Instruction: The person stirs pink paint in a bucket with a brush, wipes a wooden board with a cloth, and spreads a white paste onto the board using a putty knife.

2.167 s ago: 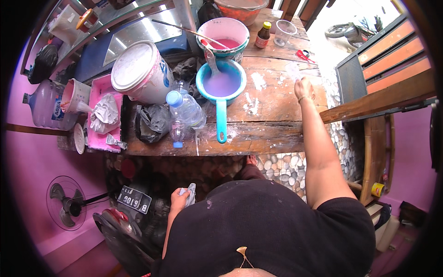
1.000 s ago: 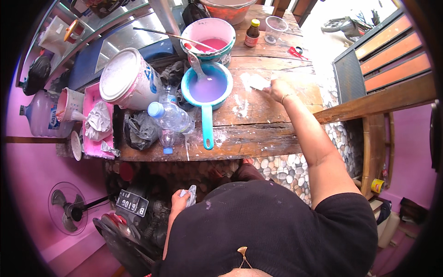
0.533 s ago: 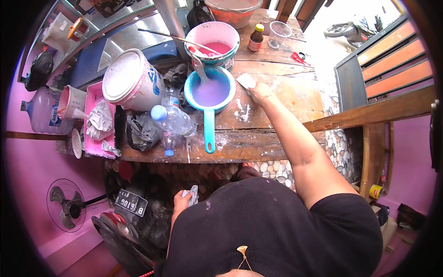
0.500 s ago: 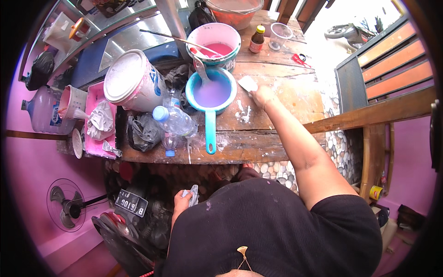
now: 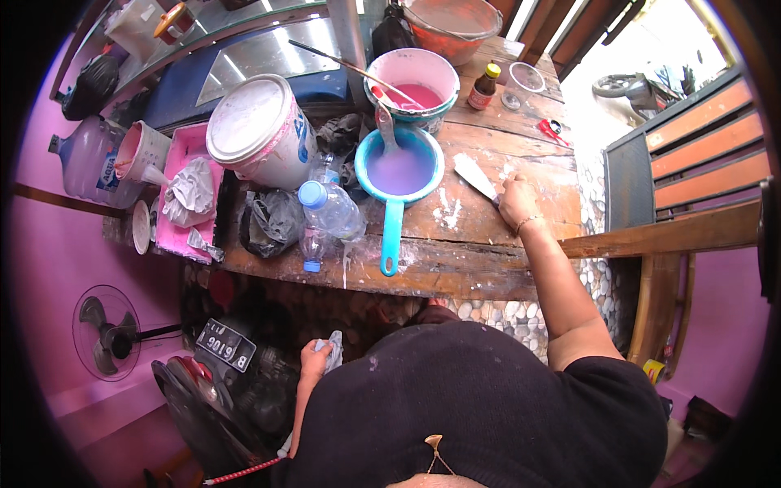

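My right hand rests low over the right part of the wooden table, fingers curled round the dark handle of a putty knife. Its pale, smeared blade points toward a blue saucepan-shaped dipper of lilac liquid. A brush with a white-smeared handle leans inside the dipper. Below the table's front edge, my left hand is closed on a crumpled greyish cloth. White smears mark the wood between dipper and knife.
Behind the dipper stands a pink-stained bucket with a stick across it. Left are a lidded white pail, plastic bottles and a pink tray. A brown bottle and clear cup stand far right.
My right hand has moved right and nearer to me with the putty knife, whose whole blade now shows. The view has shifted left; my left hand still grips the cloth.
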Demonstrator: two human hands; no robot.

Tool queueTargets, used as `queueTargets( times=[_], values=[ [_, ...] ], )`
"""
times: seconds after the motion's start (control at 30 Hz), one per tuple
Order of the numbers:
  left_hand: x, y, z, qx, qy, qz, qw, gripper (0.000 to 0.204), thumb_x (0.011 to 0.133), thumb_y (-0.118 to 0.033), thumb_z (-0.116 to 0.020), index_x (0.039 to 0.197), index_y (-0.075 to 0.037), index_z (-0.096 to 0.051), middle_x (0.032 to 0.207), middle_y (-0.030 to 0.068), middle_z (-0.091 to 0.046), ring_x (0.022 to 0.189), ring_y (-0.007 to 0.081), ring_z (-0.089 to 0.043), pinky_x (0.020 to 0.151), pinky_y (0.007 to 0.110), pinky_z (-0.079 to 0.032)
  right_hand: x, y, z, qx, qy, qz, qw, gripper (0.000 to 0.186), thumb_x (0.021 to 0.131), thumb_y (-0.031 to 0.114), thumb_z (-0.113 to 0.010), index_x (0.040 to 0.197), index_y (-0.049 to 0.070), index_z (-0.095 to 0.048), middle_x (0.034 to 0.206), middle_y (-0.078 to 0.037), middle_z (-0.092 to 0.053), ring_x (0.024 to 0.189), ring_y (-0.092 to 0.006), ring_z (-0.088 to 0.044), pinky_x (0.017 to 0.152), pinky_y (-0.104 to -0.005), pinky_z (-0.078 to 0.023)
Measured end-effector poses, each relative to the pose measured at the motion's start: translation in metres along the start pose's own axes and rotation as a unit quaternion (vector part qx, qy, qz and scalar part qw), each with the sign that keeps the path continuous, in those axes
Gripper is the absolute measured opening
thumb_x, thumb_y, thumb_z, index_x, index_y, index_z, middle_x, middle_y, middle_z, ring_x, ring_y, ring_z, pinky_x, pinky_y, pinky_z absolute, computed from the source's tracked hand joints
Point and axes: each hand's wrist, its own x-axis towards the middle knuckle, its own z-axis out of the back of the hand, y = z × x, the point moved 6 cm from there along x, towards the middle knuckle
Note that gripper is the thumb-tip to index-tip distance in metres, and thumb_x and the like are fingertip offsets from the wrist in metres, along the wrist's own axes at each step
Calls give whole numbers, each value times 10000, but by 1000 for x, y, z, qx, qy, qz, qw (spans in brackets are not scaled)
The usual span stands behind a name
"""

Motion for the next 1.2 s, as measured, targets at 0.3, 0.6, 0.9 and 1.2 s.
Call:
queueTargets(
  times=[0.3,0.6,0.9,1.2],
  values=[
    [2,6,-23,2,28,-8,1000,197,751,-112,-682,896,10,-628,804,59,-638,729,136,-575,695,288,-458,39,209,50,104,214,310,920,204,796,166,-522,862,25,-654,875,-200,-631,833,-351,-606,748,-404,-467],
    [-21,22,-1,-15,-29,10,999,211,745,-111,-680,910,11,-633,840,74,-646,766,143,-581,717,281,-452,30,247,7,-68,285,408,865,206,759,135,-575,879,17,-693,900,-177,-660,874,-316,-637,769,-384,-496],
    [-12,52,-3,-30,-6,25,999,191,741,-104,-678,891,5,-632,811,62,-637,740,136,-572,704,282,-447,29,160,120,174,313,224,906,241,820,178,-577,755,-48,-629,620,-134,-608,558,-196,-612,542,-336,-482],
    [7,-2,-7,-11,3,-6,1000,160,735,-72,-679,867,2,-628,798,49,-631,711,131,-575,678,279,-458,14,90,91,249,179,225,925,231,799,198,-600,803,-26,-659,743,-136,-661,694,-243,-630,675,-328,-497]
  ],
)
